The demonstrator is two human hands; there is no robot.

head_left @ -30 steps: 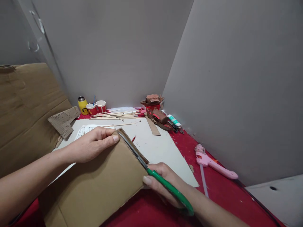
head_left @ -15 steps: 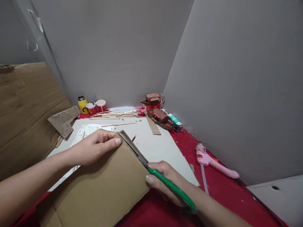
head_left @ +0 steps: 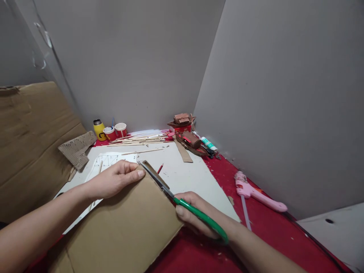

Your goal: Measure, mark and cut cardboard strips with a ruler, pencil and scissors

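Observation:
A large piece of brown cardboard (head_left: pixel 122 227) tilts up toward me over the near part of the table. My left hand (head_left: pixel 118 180) pinches its top corner, thumb on the near face and fingers behind. My right hand (head_left: pixel 196 214) is wrapped round the green handles of a pair of scissors (head_left: pixel 199 215). The blades lie along the cardboard's upper right edge, their tips close to my left thumb. Beyond the blades a narrow strip of cardboard (head_left: pixel 150 168) shows. Part of my right hand's fingers is hidden by the handle.
Behind are thin wooden sticks (head_left: pixel 142 139), paper cups (head_left: pixel 121 130), a yellow bottle (head_left: pixel 99 131) and brown model boats (head_left: pixel 192 140). A pink glue gun (head_left: pixel 256 193) lies on the red cloth at right. A big cardboard sheet (head_left: pixel 31 140) leans at left. A red pencil (head_left: pixel 160 168) lies on the white board.
The scissors and my right hand have shifted slightly left and up along the cardboard's edge. My left hand keeps its pinch on the corner. The view has tipped a little.

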